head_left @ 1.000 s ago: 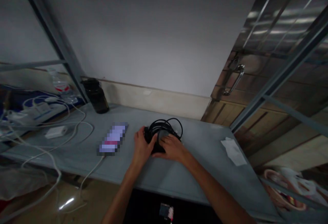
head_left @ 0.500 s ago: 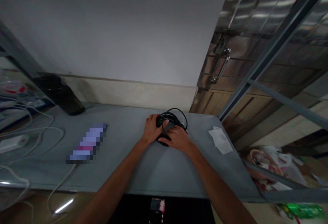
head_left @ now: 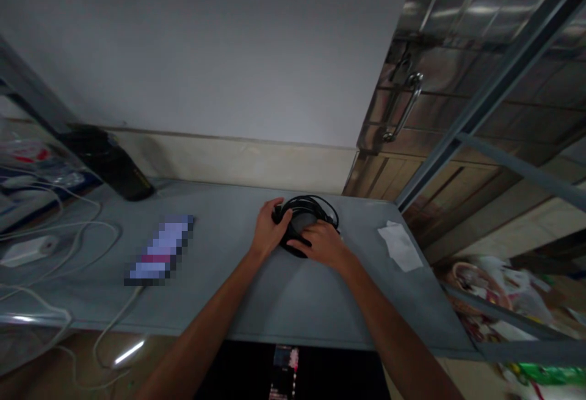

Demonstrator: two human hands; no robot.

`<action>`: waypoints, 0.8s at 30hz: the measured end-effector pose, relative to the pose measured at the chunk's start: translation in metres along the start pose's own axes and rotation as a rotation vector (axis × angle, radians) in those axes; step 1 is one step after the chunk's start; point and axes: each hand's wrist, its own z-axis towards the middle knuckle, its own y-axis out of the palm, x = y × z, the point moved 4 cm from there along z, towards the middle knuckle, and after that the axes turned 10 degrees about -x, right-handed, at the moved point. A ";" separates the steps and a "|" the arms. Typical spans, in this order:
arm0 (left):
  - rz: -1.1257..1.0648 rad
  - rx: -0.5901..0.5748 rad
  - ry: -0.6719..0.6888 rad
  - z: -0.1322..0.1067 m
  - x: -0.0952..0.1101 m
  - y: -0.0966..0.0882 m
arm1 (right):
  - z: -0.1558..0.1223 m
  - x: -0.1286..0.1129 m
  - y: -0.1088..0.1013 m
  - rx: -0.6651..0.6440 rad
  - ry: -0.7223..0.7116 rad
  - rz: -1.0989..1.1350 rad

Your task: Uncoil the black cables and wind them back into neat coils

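Observation:
A black bundle of coiled cable with a dark block in it lies on the grey table, near the back wall. My left hand grips the bundle's left side, fingers curled around it. Resting on the bundle's near right side, my right hand has its fingers bent over the cable. Both forearms reach in from the bottom of the view.
A phone with a white cable lies left of my hands. A dark bottle stands at the back left. White chargers and cables sprawl far left. A white crumpled paper lies right. A metal door stands beyond.
The view swung right, then settled; the bundle and both hands sit closer to the back of the table than a second ago. Both hands have stayed on the bundle throughout.

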 end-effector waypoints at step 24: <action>-0.444 0.241 -0.126 0.001 -0.018 -0.030 | -0.029 0.057 -0.022 0.787 0.525 0.569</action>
